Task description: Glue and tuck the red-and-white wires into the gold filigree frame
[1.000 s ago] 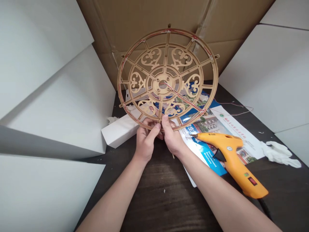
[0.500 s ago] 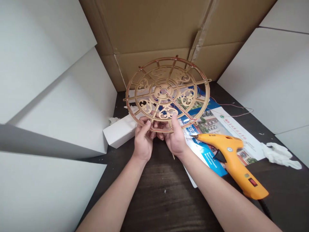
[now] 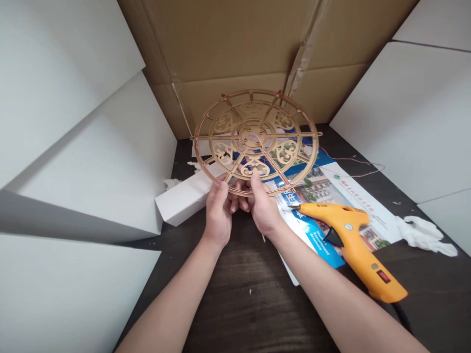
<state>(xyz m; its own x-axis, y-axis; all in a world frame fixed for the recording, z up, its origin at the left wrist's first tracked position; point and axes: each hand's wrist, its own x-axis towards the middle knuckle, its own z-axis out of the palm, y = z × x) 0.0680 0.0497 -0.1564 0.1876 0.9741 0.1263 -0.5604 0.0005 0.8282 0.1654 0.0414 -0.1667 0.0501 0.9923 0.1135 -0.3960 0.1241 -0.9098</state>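
A round gold openwork frame [image 3: 253,123], with spokes, scroll ornaments and a reddish wire along its rim, is held tilted above the table. My left hand [image 3: 220,208] grips its near rim, thumb on top and fingers curled underneath. Just to the right, my right hand [image 3: 264,206] pinches the same rim, its thumb against the lowest scroll ornament. Most of the fingertips are hidden beneath the frame. Thin pinkish wire [image 3: 355,159] trails from the frame toward the right.
An orange glue gun [image 3: 349,235] lies to the right, partly over printed brochures [image 3: 353,191]. Crumpled white tissue [image 3: 429,235] is beside them. A white box [image 3: 182,201] stands on the left of the dark table [image 3: 250,314]. White panels and a cardboard wall [image 3: 228,39] enclose the space.
The gold frame has tipped flatter and turned a little between my hands. My right thumb has shifted slightly left. The glue gun and box stay where they were.
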